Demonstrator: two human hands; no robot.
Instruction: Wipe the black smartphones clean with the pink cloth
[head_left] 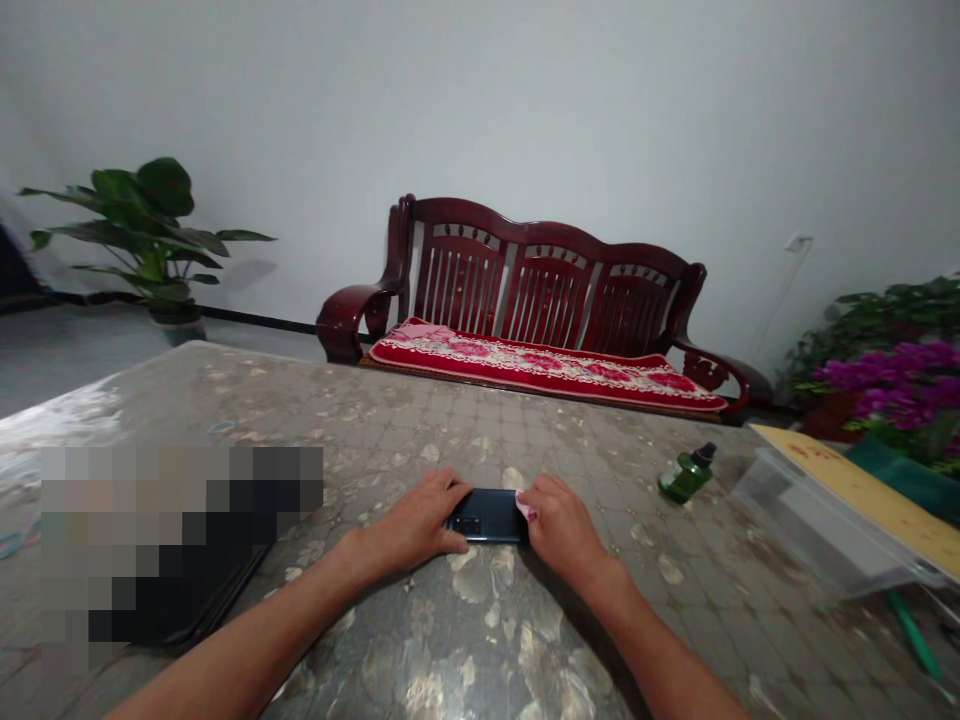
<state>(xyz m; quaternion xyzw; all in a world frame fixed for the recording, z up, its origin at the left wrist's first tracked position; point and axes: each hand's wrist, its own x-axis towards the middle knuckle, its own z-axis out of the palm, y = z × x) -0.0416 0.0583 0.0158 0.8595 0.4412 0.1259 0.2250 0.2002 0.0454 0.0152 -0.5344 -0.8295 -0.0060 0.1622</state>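
A dark blue smartphone (491,515) lies on the patterned tablecloth in front of me, its back and camera block facing up. My left hand (435,512) grips its left end, with the thumb along the near edge and the fingers on the far edge. At the right end, my right hand (553,515) is closed round a small pinkish-white cloth (525,505), which touches the phone. Most of the cloth is hidden inside the fingers.
A green spray bottle (686,474) stands to the right, beside a clear plastic box (810,530) under a yellow board (862,490). A dark flat object (217,575), partly pixelated, lies on the left. Behind the table (360,410) is a wooden bench (540,280).
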